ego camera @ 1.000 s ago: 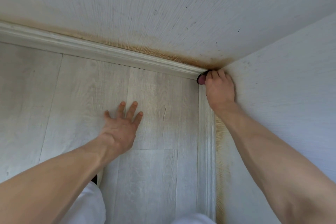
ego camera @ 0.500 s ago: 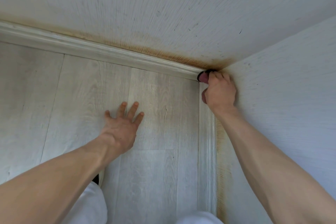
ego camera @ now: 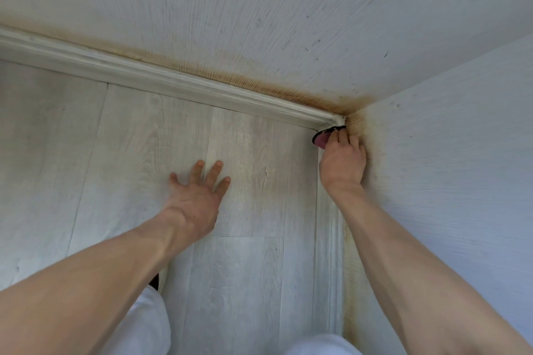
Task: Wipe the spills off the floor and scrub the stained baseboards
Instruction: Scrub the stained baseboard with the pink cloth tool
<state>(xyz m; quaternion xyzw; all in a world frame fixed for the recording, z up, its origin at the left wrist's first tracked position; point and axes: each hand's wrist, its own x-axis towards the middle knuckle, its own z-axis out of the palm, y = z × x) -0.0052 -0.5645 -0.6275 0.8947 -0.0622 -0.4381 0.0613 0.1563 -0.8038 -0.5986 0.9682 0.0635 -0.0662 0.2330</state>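
Observation:
My right hand (ego camera: 343,161) grips a small pink and black scrub pad (ego camera: 320,139) against the right baseboard (ego camera: 330,268), just below the room corner. Most of the pad is hidden under my fingers. A white baseboard (ego camera: 161,78) runs along the far wall into that corner, with a brown stain (ego camera: 259,86) on the wall above it. Another stain streaks the right wall (ego camera: 353,282) beside the right baseboard. My left hand (ego camera: 196,196) rests flat on the pale wood-look floor (ego camera: 253,282), fingers spread.
The two walls meet at the corner (ego camera: 343,117) ahead on the right. My knees in white trousers (ego camera: 144,323) are at the bottom edge, with a dark bit of footwear (ego camera: 155,281) beside the left one.
My right hand has slid the pad out of the corner and a little down along the right baseboard. The left hand has stayed flat on the floor.

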